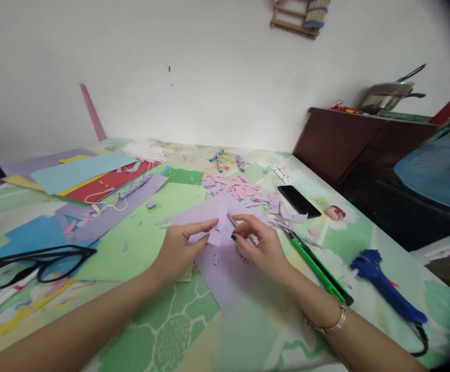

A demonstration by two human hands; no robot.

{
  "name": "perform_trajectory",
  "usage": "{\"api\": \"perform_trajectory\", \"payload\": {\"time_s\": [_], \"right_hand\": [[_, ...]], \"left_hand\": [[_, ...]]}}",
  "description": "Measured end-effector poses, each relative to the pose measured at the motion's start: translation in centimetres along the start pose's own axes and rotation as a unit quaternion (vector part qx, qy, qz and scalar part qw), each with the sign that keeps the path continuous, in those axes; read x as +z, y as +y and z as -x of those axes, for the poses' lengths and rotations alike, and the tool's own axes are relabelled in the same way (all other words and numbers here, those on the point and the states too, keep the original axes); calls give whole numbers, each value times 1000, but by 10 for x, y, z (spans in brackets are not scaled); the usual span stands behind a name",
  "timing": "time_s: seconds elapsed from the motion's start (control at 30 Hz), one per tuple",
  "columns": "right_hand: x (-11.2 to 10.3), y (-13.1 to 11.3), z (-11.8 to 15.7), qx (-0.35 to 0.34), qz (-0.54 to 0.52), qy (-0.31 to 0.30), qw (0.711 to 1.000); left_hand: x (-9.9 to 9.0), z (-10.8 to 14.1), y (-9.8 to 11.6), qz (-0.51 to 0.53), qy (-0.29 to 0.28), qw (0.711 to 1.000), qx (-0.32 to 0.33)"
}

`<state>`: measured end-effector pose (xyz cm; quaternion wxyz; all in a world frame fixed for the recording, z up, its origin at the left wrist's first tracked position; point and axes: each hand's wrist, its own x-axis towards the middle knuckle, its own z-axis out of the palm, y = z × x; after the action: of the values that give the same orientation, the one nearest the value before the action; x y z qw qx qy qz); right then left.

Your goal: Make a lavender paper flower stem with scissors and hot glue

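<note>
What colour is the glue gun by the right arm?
Blue glue gun, seen best in the head view.

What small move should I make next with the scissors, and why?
Probably ease the scissors slightly left toward the small purple paper piece: the left hand pinches it, and the blades, held by the right hand, appear just beside it.

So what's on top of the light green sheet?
On the light green sheet lie small purple scraps and, across its right side, part of a purple sheet. Whatever that covers, or the left hand blocks from view, can't be seen.
</note>
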<state>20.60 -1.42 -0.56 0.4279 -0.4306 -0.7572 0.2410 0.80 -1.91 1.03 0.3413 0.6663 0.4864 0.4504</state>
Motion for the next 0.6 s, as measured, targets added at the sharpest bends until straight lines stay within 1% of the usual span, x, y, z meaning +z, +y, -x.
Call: {"api": "perform_trajectory", "payload": {"time_s": [0.03, 0.1, 0.2, 0.3, 0.37, 0.43, 0.5, 0.6], "right_hand": [[3, -3, 2, -15, -47, -8, 999], [9, -10, 7, -45, -87, -22, 995], [13, -17, 12, -69, -83, -2, 994], [11, -18, 13, -55, -108, 24, 992], [8, -18, 12, -53, -123, 23, 991], [5, -17, 11, -74, -119, 14, 990], [3, -17, 9, -111, -104, 5, 988], [2, -18, 7, -146, -83, 12, 986]], "left_hand": [[2, 5, 0, 1, -5, 1000, 6], [4, 12, 1, 2, -14, 1000, 18], [8, 18, -1, 5, -28, 998, 48], [10, 21, -3, 29, -50, 995, 77], [11, 21, -5, 61, -55, 994, 76], [11, 21, -6, 82, -53, 993, 71], [12, 21, -8, 72, -48, 993, 78], [12, 21, -11, 13, -51, 992, 112]]}}
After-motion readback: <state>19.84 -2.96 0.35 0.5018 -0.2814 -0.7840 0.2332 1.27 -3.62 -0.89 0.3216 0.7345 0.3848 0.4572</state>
